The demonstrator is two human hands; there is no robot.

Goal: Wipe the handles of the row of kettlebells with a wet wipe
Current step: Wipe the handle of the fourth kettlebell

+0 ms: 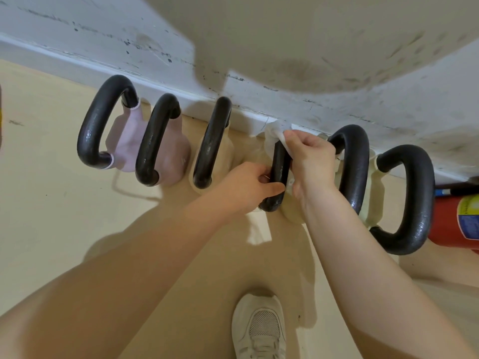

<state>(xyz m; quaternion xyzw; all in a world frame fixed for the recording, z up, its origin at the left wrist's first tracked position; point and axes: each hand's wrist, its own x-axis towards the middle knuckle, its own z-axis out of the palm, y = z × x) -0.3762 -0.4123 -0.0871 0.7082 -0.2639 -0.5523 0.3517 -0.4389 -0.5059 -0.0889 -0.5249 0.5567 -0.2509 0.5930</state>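
Kettlebells sit in a row of six along the far wall, black handles up; we are on the fourth handle [278,174] from the left. Our right hand [309,161] curls over its far end, fingers clamped on the wet wipe [276,133] bunched against the handle. Our left hand [246,186] pinches the near end, thumb and fingers closed on it, steadying. Both forearms reach down and forward. Next, we judge, draw the wipe down toward the near end, then on to the fifth handle [355,161].

Six kettlebells [166,154] with black looped handles are standing in a row along the far wall, a white wet wipe [278,136] draping over the fourth handle [278,174].
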